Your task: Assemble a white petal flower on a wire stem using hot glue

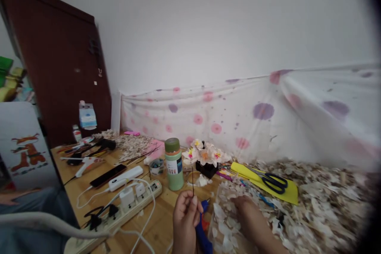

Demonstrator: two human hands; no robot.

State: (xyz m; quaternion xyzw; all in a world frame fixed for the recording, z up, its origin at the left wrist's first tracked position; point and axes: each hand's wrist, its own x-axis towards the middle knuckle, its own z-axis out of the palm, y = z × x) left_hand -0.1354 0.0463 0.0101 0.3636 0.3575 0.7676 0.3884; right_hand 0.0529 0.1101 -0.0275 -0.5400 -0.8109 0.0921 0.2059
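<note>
A: Left hand (185, 216)?
B: Fingers pinched together on a thin dark wire (193, 182), held upright, rising above the fingertips toward the green bottle (174, 164).

A: Right hand (241, 203)?
B: Buried in the heap of pale petal scraps (312, 206); fingers hidden, so cannot tell whether spread or closed.

A: Between the two hands?
B: Blue tool (204, 232), lying just below the left fingers, touching the wooden table (160, 222).

A: Beyond the fingertips?
B: Paper flowers (205, 154) in a dark holder, just past the wire's top. Scissors (272, 181) on a yellow sheet (290, 194), beyond the right hand.

A: Left of the left fingers?
B: Power strip (131, 202) with white plugs, a phone (107, 175) farther off.
</note>
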